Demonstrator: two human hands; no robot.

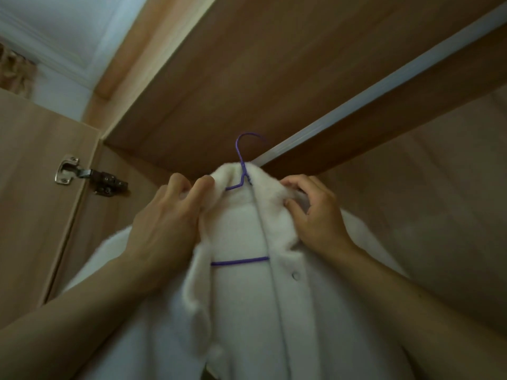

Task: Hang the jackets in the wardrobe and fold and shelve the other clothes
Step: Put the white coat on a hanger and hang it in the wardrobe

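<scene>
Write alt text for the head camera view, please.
Two hands, left hand and right hand, grip the collar of a white fleece jacket on a purple wire hanger, its hook raised near the wardrobe rail. A metal door hinge shows at left.

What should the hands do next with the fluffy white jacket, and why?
Probably lift the fluffy white jacket a little and slip the thin purple wire hanger over the pale wardrobe rail. The hook looks just short of the rail's near end, and the left hand and right hand both grip the collar.
</scene>
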